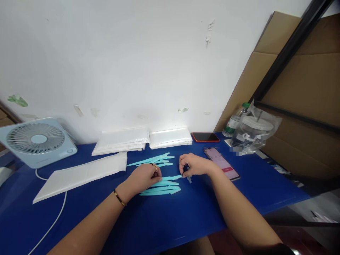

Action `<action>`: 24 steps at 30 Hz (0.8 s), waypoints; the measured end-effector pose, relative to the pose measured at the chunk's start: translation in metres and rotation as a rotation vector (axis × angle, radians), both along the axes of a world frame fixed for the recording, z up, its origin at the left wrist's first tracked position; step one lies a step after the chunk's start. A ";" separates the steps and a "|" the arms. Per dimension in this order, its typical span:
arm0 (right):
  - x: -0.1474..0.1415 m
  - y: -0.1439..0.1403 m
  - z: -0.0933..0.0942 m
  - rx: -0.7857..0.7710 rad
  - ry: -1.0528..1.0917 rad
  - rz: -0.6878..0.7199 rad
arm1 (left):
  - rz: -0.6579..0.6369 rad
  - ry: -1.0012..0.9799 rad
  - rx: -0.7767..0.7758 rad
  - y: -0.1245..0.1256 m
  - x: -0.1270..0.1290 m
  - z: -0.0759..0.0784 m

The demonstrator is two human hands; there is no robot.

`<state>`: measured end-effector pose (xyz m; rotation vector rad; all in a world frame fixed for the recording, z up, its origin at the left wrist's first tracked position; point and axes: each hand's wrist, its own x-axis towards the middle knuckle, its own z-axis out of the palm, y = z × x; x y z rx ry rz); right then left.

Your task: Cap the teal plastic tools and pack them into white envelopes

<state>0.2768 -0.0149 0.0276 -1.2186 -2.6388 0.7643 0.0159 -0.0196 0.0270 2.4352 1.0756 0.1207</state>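
Turquoise eyebrow razors, long and thin, lie in two loose groups on the blue table. My left hand (145, 176) is closed on the handle of one eyebrow razor (171, 178), just above the near group (160, 191). At that razor's blade end, my right hand (191, 165) pinches with thumb and fingertips; whether a small cover is between them I cannot tell. Small clear pieces (189, 179) lie just under the right hand, partly hidden by it. The far group of razors (154, 159) rests behind my left hand, which covers part of it.
White flat packets form two stacks (120, 140) (170, 138) by the wall, and a long white packet (82, 175) lies left. A fan (38, 140) stands far left, its cable (60, 216) trailing forward. Phones (205, 137) (221, 163), a bottle (233, 122) and a bagged cup (253, 131) are right.
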 end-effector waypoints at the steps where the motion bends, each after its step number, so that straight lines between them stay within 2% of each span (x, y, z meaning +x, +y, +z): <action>1: 0.000 0.000 -0.001 -0.003 -0.009 -0.009 | 0.008 0.006 -0.007 0.001 0.000 0.000; 7: 0.007 0.001 -0.002 -0.063 -0.013 -0.099 | 0.054 0.049 0.079 0.005 -0.002 0.000; 12: 0.005 0.002 -0.005 -0.134 0.067 -0.185 | 0.066 0.067 0.139 0.007 -0.004 -0.005; 19: 0.003 0.003 -0.008 -0.037 0.226 -0.263 | 0.151 -0.147 0.045 0.007 -0.010 -0.009; 22: 0.002 0.003 -0.009 -0.020 0.315 -0.285 | 0.164 -0.132 0.063 0.009 -0.012 -0.012; 24: 0.000 0.003 -0.009 0.059 0.358 -0.294 | 0.155 -0.090 0.094 0.011 -0.013 -0.013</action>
